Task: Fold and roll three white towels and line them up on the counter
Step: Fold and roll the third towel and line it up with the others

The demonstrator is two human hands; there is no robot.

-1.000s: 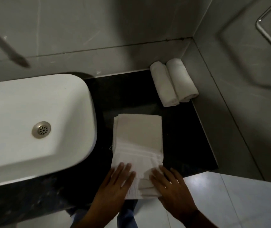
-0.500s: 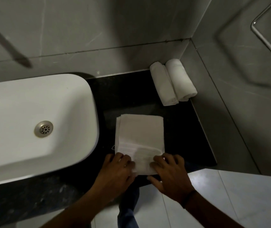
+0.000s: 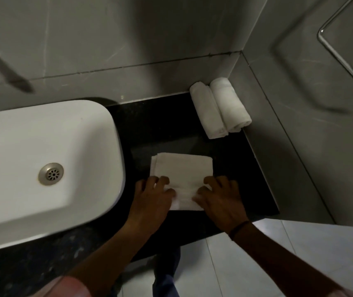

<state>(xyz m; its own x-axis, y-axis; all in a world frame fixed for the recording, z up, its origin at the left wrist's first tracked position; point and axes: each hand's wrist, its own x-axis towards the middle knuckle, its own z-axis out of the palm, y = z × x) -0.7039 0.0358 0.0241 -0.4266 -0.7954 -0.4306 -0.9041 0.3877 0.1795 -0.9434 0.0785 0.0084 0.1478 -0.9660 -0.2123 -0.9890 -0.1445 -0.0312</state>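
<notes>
A folded white towel (image 3: 183, 168) lies on the black counter (image 3: 248, 179), its near end rolled up into a short roll. My left hand (image 3: 152, 200) grips the roll's left end and my right hand (image 3: 220, 198) grips its right end, fingers curled over the cloth. Two finished rolled white towels (image 3: 219, 107) lie side by side, touching, in the back right corner against the wall. The flat part of the third towel stretches away from my hands toward them.
A white basin (image 3: 49, 163) with a metal drain (image 3: 51, 174) fills the counter's left side. Grey tiled walls close off the back and right. A metal rail (image 3: 342, 58) runs along the right wall. The counter's front edge (image 3: 214, 232) drops to pale floor tiles.
Both hands have moved away from me along the towel, rolling its near end up. The flat part has grown shorter.
</notes>
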